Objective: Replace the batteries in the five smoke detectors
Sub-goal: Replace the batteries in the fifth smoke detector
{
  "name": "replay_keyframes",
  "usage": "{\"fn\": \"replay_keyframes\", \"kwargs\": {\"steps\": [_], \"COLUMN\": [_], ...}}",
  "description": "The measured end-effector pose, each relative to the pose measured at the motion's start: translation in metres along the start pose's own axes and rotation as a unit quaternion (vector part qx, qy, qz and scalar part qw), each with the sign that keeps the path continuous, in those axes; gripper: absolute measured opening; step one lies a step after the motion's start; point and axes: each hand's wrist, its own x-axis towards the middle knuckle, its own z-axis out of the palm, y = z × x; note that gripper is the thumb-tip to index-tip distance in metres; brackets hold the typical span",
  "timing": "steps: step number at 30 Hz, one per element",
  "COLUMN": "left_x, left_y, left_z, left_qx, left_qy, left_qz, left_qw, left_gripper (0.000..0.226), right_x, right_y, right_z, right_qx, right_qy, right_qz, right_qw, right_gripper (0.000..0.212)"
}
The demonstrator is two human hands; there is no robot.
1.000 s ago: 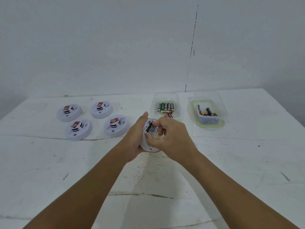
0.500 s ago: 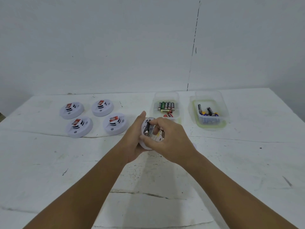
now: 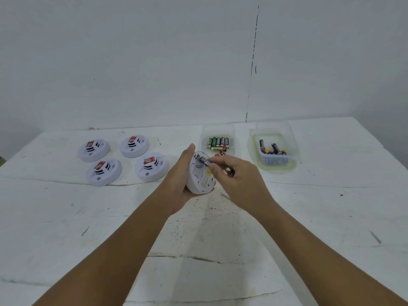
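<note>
Right hand (image 3: 237, 180) pinches a battery (image 3: 204, 161) at the open back of a detector (image 3: 199, 173), which the left hand (image 3: 182, 175) cups by its rim above the counter (image 3: 66, 228) centre. Four detectors (image 3: 103, 172) lie toward the far left corner; two battery tubs (image 3: 273, 151) toward the far right. The battery is probably light, rigid and slippery: best gripped mid-barrel.

Four detectors (image 3: 123, 161) left on table (image 3: 331, 217); two battery trays (image 3: 273, 149) right.
</note>
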Motion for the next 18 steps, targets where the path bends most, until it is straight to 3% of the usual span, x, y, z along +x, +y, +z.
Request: {"fn": "replay_keyframes", "kwargs": {"steps": [7, 13, 18], "left_x": [0.007, 0.016, 0.02], "left_y": [0.007, 0.009, 0.01], "left_z": [0.019, 0.036, 0.042], "left_qx": [-0.015, -0.015, -0.024], "left_qy": [-0.023, -0.038, -0.039], "left_qz": [0.003, 0.0, -0.004], "left_qw": [1.0, 0.999, 0.999], "left_gripper": [0.048, 0.049, 0.05], "right_x": [0.039, 0.063, 0.073], "right_y": [0.034, 0.054, 0.061], "right_z": [-0.067, -0.099, -0.105], "right_qx": [-0.145, -0.247, -0.293], "right_qy": [0.12, 0.107, 0.046], "right_qz": [0.058, 0.114, 0.164], "right_qw": [0.98, 0.956, 0.941], "right_gripper": [0.01, 0.004, 0.023]}}
